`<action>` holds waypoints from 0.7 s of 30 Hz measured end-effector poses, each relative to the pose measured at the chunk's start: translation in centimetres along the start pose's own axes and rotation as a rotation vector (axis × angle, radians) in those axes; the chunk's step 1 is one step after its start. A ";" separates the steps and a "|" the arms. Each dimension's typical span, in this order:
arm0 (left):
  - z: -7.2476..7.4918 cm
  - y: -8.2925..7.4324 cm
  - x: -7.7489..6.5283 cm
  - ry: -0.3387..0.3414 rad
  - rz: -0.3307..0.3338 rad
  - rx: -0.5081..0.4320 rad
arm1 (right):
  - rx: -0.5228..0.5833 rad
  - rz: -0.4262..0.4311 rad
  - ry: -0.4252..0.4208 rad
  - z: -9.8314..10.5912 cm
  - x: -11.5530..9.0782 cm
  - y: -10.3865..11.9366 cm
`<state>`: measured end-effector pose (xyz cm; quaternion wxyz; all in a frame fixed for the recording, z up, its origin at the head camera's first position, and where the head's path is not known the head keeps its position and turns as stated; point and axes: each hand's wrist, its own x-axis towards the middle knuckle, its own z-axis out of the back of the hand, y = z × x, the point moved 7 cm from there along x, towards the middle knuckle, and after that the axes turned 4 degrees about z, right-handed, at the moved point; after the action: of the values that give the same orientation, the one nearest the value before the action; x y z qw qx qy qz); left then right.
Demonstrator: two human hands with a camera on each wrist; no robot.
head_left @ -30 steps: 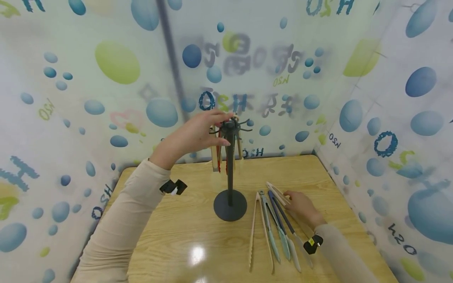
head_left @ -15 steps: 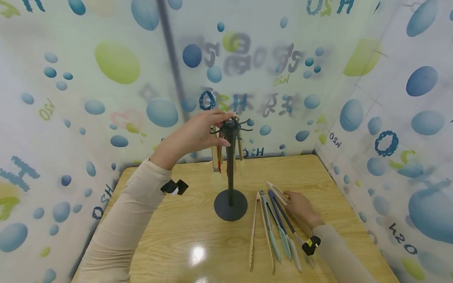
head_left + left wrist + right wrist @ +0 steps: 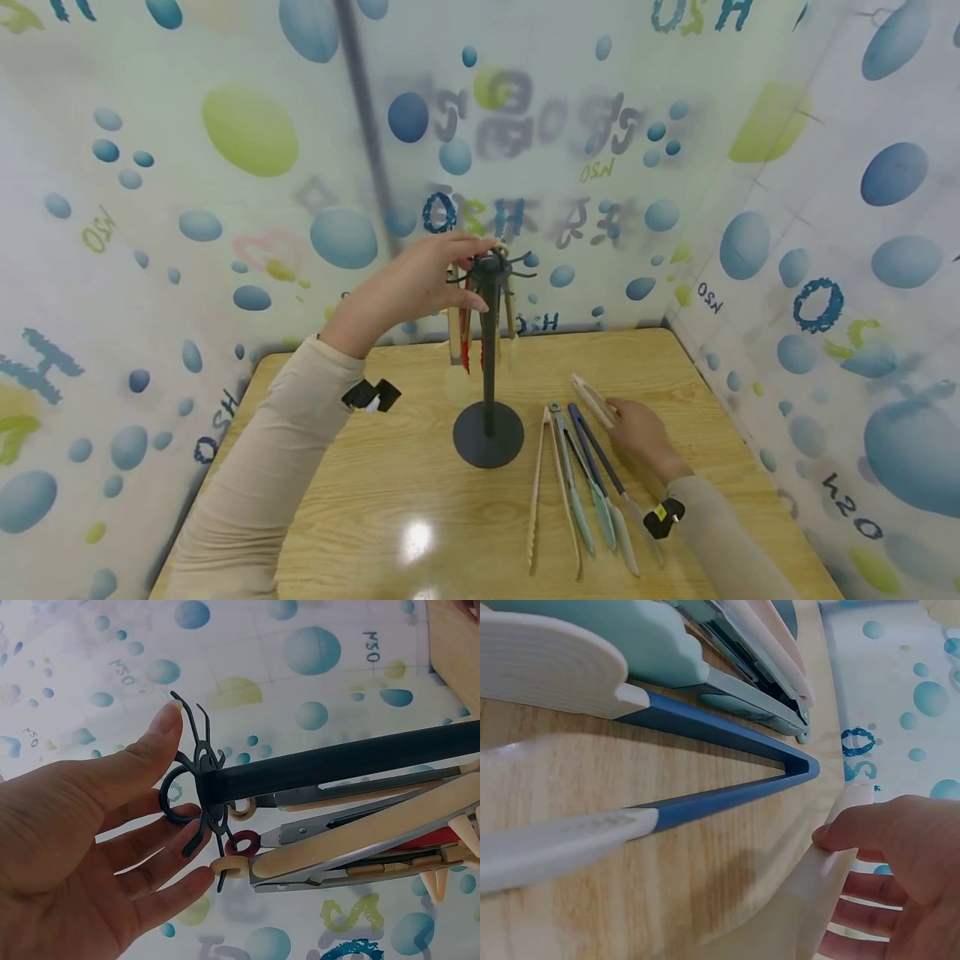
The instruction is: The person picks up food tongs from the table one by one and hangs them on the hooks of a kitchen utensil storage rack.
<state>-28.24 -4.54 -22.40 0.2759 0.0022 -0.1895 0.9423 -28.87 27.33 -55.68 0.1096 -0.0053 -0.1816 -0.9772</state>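
Note:
A black hook stand (image 3: 489, 358) stands upright on its round base. My left hand (image 3: 420, 279) holds its top, thumb on one hook in the left wrist view and the other fingers around the far side. Tongs hang from its hooks, among them a beige-handled pair (image 3: 375, 829) and a red pair with a red ring (image 3: 244, 841). At the table's right side my right hand (image 3: 643, 437) pinches cream tongs (image 3: 802, 915) near their joined end, thumb on top. Just left of that hand lie blue tongs (image 3: 727, 802) with pale grey tips.
Mint-tipped metal tongs (image 3: 577, 508) and light pinkish tongs (image 3: 536, 500) with wavy edges lie left of the blue pair. The wooden table (image 3: 375, 500) backs onto a patterned curtain (image 3: 247, 133), which also closes in both sides.
My right hand has shifted the cream tongs slightly up and to the right, apart from the blue tongs. The left hand stays on top of the stand.

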 end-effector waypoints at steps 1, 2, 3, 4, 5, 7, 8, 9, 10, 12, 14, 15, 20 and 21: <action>0.0 0.0 0.0 0.001 0.000 0.001 | -0.007 0.005 -0.005 0.1 0.1 0.0; 0.0 0.0 0.0 0.004 0.002 0.001 | -0.013 0.006 -0.011 0.3 0.2 0.0; 0.0 0.1 0.0 0.006 0.003 0.001 | -0.015 0.008 -0.017 0.4 0.3 -0.1; 0.0 0.1 0.0 0.007 0.005 0.000 | -0.016 0.008 -0.021 0.6 0.4 -0.1; 0.0 0.1 0.0 0.007 0.005 0.000 | -0.011 0.006 -0.024 0.8 0.5 -0.1; 0.0 0.1 0.0 0.006 0.003 0.001 | -0.002 0.009 -0.036 1.3 0.8 -0.1; 0.0 0.0 0.0 0.004 0.002 0.001 | 0.000 0.011 -0.049 1.7 0.9 -0.1; 0.0 0.0 -0.1 0.001 0.000 0.003 | 0.003 0.019 -0.069 2.2 1.0 0.0; 0.1 0.0 -0.1 0.000 0.000 0.004 | 0.005 0.028 -0.088 2.7 1.1 0.2; 0.1 -0.1 -0.1 -0.002 0.000 0.005 | 0.003 0.050 -0.144 4.0 1.4 0.6; 0.1 -0.1 -0.2 0.000 0.004 0.004 | -0.005 0.073 -0.208 5.3 1.6 1.1; 0.1 -0.1 -0.2 0.002 0.008 0.003 | -0.005 0.082 -0.236 6.0 1.8 1.4; 0.1 -0.2 -0.2 0.004 0.014 0.000 | -0.013 0.119 -0.353 9.4 2.3 3.1; 0.2 -0.2 -0.2 0.003 0.012 0.002 | -0.008 0.127 -0.374 10.0 2.4 3.4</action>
<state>-28.01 -4.57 -22.22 0.2704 -0.0001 -0.1880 0.9442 -30.77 27.26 -44.97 0.1354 -0.1988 -0.1944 -0.9510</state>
